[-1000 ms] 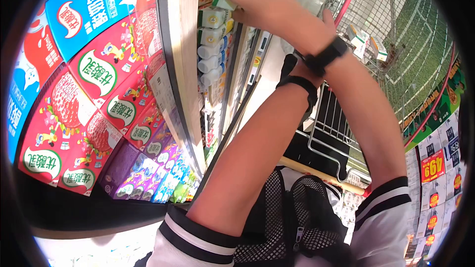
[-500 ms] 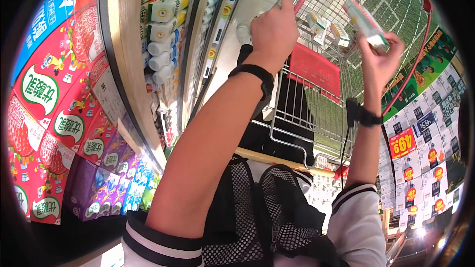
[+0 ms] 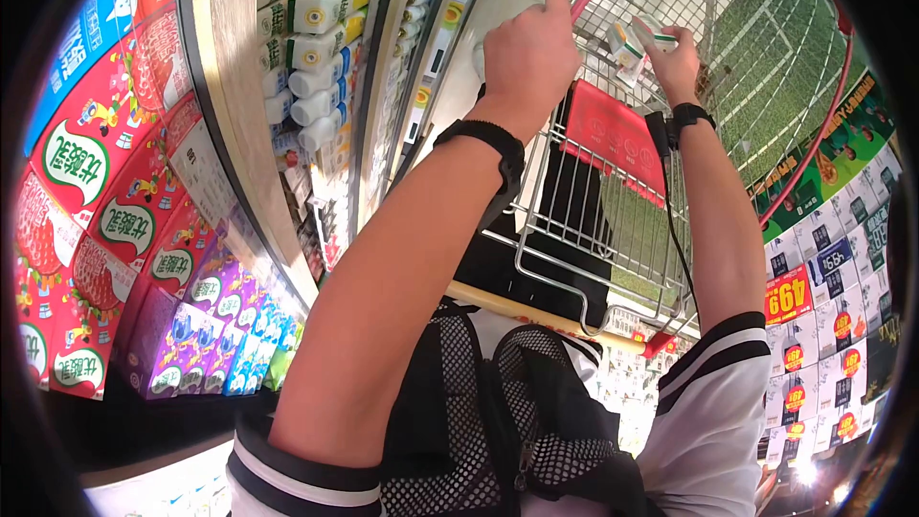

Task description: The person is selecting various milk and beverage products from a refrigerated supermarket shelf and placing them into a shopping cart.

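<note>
My left hand [image 3: 531, 56] is closed around the left rim of a wire shopping cart [image 3: 589, 273], beside its red edge strip. My right hand [image 3: 678, 67] is down inside the cart, its fingers on a small white carton [image 3: 653, 35] with green and orange markings. Part of that carton is hidden by my fingers. Close to its left lies another white carton [image 3: 624, 46]. Nearer to me, a red panel [image 3: 617, 139] spans the cart's child-seat part.
On the left, a refrigerated shelf holds white-and-green cartons [image 3: 330, 5] and white bottles [image 3: 316, 105]. Red drink boxes [image 3: 77, 163] are stacked at far left. White boxes with price tags [image 3: 828, 325] stand on the right. A red cord [image 3: 814, 158] hangs at the cart's right.
My right hand has lowered from above the cart's right side into the basket, moving left with its carton to the other cartons. My left hand has stayed on the rim.
</note>
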{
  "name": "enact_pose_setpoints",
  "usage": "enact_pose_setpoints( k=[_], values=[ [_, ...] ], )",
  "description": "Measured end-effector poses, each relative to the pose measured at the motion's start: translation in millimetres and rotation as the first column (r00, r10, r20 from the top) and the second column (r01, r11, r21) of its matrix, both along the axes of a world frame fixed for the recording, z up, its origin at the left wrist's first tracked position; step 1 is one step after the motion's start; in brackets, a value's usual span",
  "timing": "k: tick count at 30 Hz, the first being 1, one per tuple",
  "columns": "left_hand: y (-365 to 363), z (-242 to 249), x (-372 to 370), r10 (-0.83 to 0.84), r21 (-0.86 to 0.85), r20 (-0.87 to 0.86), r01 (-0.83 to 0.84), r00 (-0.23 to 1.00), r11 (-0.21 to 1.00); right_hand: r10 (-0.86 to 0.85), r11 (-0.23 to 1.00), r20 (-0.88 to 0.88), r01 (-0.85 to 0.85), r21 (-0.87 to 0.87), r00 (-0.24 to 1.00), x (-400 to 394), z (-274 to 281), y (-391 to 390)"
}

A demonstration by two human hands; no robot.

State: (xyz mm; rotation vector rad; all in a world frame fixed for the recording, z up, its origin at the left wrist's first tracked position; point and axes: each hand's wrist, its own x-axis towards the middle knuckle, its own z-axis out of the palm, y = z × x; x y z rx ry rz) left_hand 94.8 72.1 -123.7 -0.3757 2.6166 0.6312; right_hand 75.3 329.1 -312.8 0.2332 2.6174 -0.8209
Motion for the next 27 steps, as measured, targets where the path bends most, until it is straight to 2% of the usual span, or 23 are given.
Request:
enact_pose_setpoints(
  k=[3,5,7,9,11,13,14,17,18,20,21,22,23,24,25,26,27],
  values=[
    [-0.1,-1.2,-1.0,-0.001,-0.005,-0.005,0.001,1.000,1.000,-0.004,1.000,0.042,0.003,0.015,0.999,-0.3,9.4,1.9],
    [-0.9,-3.7,3.7,-0.006,-0.011,-0.017,0.006,1.000,1.000,0.016,0.999,0.100,-0.012,-0.041,0.995,5.9,23.8,2.0],
    [-0.3,-5.0,3.8,-0.018,-0.030,-0.076,0.016,0.997,0.999,0.022,0.998,0.060,-0.019,-0.060,0.998,11.1,55.9,2.6],
    [-0.2,-2.5,2.9,-0.016,-0.020,-0.109,0.014,0.994,1.000,0.078,0.987,-0.144,-0.097,-0.131,0.987,15.8,107.6,8.6],
    [-1.2,-3.8,5.0,-0.031,-0.035,-0.100,0.028,0.995,0.999,0.127,0.987,-0.211,-0.145,-0.075,0.969,28.3,162.1,25.0],
    [-1.0,-9.5,5.2,-0.020,-0.030,-0.140,0.016,0.990,0.999,0.160,0.986,-0.215,-0.147,0.077,0.963,44.4,214.5,50.0],
    [-0.5,-8.8,6.4,-0.012,-0.032,-0.101,0.009,0.995,0.999,0.170,0.979,-0.230,-0.137,0.153,0.958,57.8,235.4,66.6],
    [1.1,-4.2,3.0,0.000,-0.030,-0.055,-0.002,0.998,1.000,0.198,0.906,-0.271,-0.070,0.418,0.942,93.4,279.6,113.8],
    [-2.8,1.5,-1.0,0.014,-0.031,-0.037,-0.015,0.999,0.999,0.185,0.912,-0.298,-0.051,0.406,0.936,103.9,283.5,125.7],
    [1.0,3.0,2.0,0.024,-0.001,-0.021,-0.025,0.999,1.000,-0.013,0.918,-0.189,0.087,0.387,0.982,137.4,280.3,159.2],
    [-4.1,8.5,1.3,0.038,0.012,-0.010,-0.038,0.999,0.999,-0.027,0.927,-0.213,0.104,0.360,0.977,162.0,262.7,176.2],
    [-5.2,0.8,6.3,0.080,0.059,-0.025,-0.078,0.996,0.995,-0.252,0.946,-0.122,0.271,0.179,0.960,191.0,234.6,196.0],
    [-4.6,1.5,10.9,0.070,0.035,-0.042,-0.068,0.997,0.997,-0.444,0.896,0.010,0.444,0.006,0.896,208.5,218.2,205.6],
    [-4.1,5.6,14.9,0.120,0.129,-0.063,-0.111,0.991,0.985,-0.452,0.892,0.008,0.452,-0.023,0.892,217.1,217.8,206.8],
    [-9.2,7.2,19.3,0.173,0.224,-0.079,-0.152,0.982,0.963,-0.414,0.906,0.222,0.423,0.008,0.883,222.5,216.3,205.9],
    [-16.7,10.0,29.6,0.170,0.205,-0.091,-0.149,0.981,0.967,-0.356,0.925,0.430,0.378,0.037,0.829,225.7,212.8,206.7],
    [-23.6,12.2,42.1,0.155,0.240,-0.102,-0.127,0.983,0.962,-0.348,0.925,0.431,0.380,0.014,0.833,224.3,206.3,205.7]
  ],
)
